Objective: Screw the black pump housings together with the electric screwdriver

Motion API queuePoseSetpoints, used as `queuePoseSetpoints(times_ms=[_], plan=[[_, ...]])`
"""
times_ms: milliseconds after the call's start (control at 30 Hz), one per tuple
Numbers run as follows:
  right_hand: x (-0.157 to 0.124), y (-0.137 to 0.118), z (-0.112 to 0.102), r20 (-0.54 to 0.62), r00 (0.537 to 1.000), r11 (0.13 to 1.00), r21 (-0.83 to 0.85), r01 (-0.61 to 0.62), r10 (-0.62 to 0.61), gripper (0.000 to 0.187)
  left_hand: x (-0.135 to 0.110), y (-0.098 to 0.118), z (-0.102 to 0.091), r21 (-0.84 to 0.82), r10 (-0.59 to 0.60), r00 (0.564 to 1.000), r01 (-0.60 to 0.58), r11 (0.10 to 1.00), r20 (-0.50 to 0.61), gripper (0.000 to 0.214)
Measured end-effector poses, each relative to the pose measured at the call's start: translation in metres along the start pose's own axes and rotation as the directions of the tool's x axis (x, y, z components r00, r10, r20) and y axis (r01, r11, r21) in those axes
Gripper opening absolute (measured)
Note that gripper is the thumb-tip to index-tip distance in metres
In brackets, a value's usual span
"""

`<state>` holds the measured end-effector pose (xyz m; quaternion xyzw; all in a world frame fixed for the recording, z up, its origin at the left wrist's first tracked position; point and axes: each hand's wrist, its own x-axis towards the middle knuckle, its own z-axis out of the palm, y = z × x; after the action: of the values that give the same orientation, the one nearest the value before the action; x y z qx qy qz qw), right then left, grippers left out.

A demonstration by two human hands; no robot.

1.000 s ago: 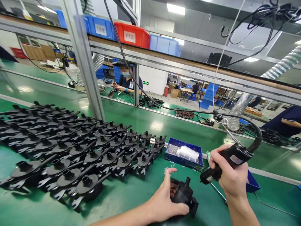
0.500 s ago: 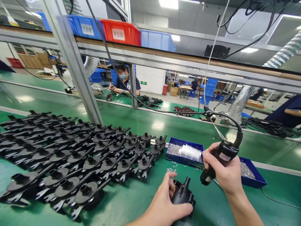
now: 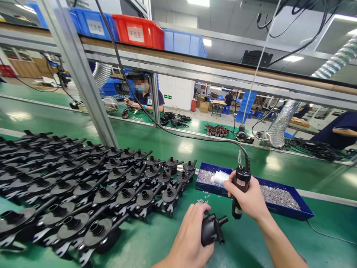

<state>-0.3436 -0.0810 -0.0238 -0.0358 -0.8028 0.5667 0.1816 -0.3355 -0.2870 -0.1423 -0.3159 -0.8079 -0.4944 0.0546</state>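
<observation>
My left hand (image 3: 192, 234) is closed round a black plastic pump housing (image 3: 209, 230), tilted so its spouts point to the right. My right hand (image 3: 249, 195) grips a black electric screwdriver (image 3: 240, 184) that hangs from a cord and points downward. Its tip is just right of and above the housing, apart from it. Small loose nuts (image 3: 205, 197) lie on the green bench beyond my left hand. Behind the screwdriver stands a blue tray (image 3: 302, 214) of small metal screws, with a white packet (image 3: 220, 178) in its left part.
Many black pump assemblies (image 3: 97, 229) stand in rows on the left. A metal post (image 3: 80, 74) rises behind them. Red and blue bins (image 3: 139, 33) sit on the overhead shelf. A masked co-worker (image 3: 145, 93) sits across the bench.
The screwdriver has moved left and swung to nearly upright. My left hand has turned the pump housing from upright to tilted rightward. The view has shifted slightly.
</observation>
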Motion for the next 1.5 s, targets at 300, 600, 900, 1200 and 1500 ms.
queuePoseSetpoints(times_ms=[300,600,900,1200,1500], plan=[[0.001,0.001,0.004,0.042,0.999,0.992,-0.128,0.007,-0.001,0.028,0.000,0.004,-0.005,-0.223,-0.143,0.985,0.161,0.961,0.095,0.062],[0.000,-0.005,0.001,0.028,0.999,0.992,-0.123,0.028,-0.025,0.028,0.006,0.005,-0.003,-0.583,-0.284,0.907,0.417,0.697,0.309,0.064],[-0.013,-0.016,-0.007,-0.067,0.997,0.992,-0.120,0.036,-0.045,0.034,0.007,-0.021,0.042,-0.374,-0.168,0.880,0.353,0.858,0.445,0.073],[-0.035,-0.035,-0.022,-0.237,0.936,0.941,-0.276,0.194,-0.262,0.028,0.015,-0.022,0.056,-0.433,0.072,0.800,0.246,0.867,0.596,0.103],[-0.043,-0.039,-0.016,-0.205,0.943,0.960,-0.150,0.236,-0.263,0.025,0.061,0.004,-0.119,0.629,-0.238,0.970,0.158,0.762,0.045,0.034]])
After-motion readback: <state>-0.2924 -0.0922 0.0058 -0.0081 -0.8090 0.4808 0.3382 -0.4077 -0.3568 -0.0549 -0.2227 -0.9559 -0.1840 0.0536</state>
